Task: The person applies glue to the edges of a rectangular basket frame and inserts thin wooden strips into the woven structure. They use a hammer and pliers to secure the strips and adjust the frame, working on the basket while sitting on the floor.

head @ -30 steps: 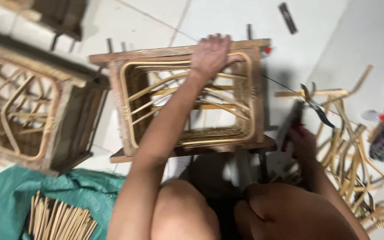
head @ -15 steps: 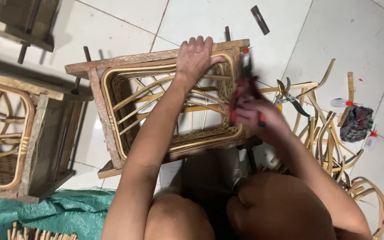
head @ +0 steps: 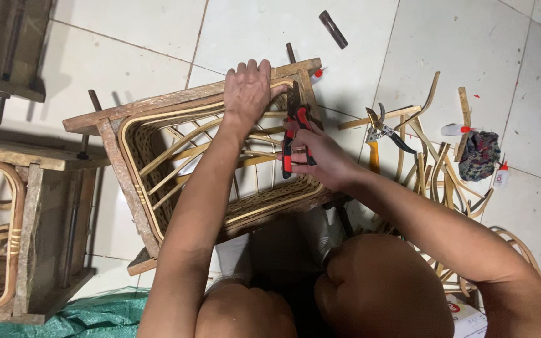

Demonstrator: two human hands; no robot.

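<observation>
Bare floor tiles (head: 264, 31) lie open on the far side, broken only by a small dark bar (head: 334, 29). The wooden frame (head: 120, 181) with its curved rattan strips (head: 176, 147) fills the middle — gaps between the strips are narrow. Both hands crowd its far right corner: the left hand (head: 246, 92) on the rim, the right hand (head: 318, 154) gripping red-handled pliers (head: 294, 134). To the right, pruning shears (head: 380, 128), rattan offcuts (head: 436, 166), a rag (head: 478, 154) and small glue bottles (head: 455, 129) clutter the floor. Another frame (head: 29, 219) blocks the left; green tarp (head: 89, 316) covers the near left.
</observation>
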